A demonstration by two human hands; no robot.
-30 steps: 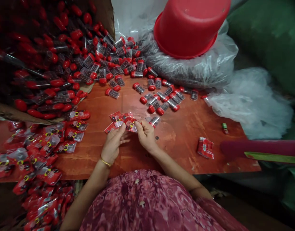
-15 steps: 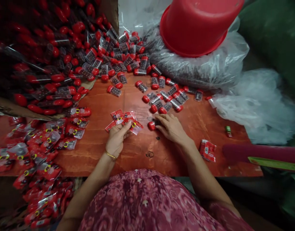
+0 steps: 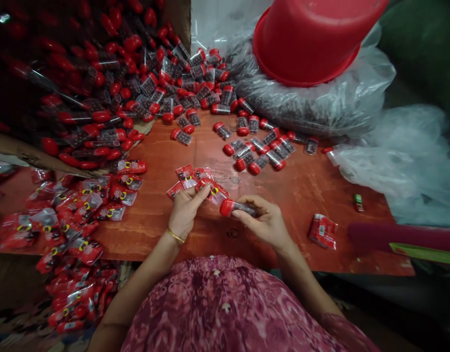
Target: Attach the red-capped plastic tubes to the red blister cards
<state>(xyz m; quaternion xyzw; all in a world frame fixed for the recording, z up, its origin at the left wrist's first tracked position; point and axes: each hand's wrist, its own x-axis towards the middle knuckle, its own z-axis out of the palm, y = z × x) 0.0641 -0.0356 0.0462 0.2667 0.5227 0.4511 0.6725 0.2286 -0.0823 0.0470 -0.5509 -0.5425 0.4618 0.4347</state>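
Note:
My left hand [image 3: 184, 210] is closed on a red printed plastic pouch [image 3: 219, 191], pinched by thumb and fingers. Several more red pouches [image 3: 184, 175] lie fanned out just beyond it. My right hand [image 3: 265, 217] grips a small clear bottle [image 3: 243, 209] with a red cap and dark contents, its thumb along the near side. The bottle's cap points left, close beside the pouch's edge; whether they touch I cannot tell. Similar red-capped bottles [image 3: 259, 164] lie loose on the wooden table [image 3: 206, 239] past my hands.
A carton [image 3: 63, 164] spills many red-capped bottles at upper left. Filled red packets [image 3: 85, 208] pile below it, down over the table edge. A red tub [image 3: 309, 49] sits on a stuffed plastic bag [image 3: 302, 115]. At right are a red packet [image 3: 324, 231], a small green item [image 3: 358, 202] and a maroon roll [image 3: 412, 234].
My right hand has lifted the bottle off the table and brought it nearer to me, beside the pouch. My left hand keeps its hold. The view has shifted slightly.

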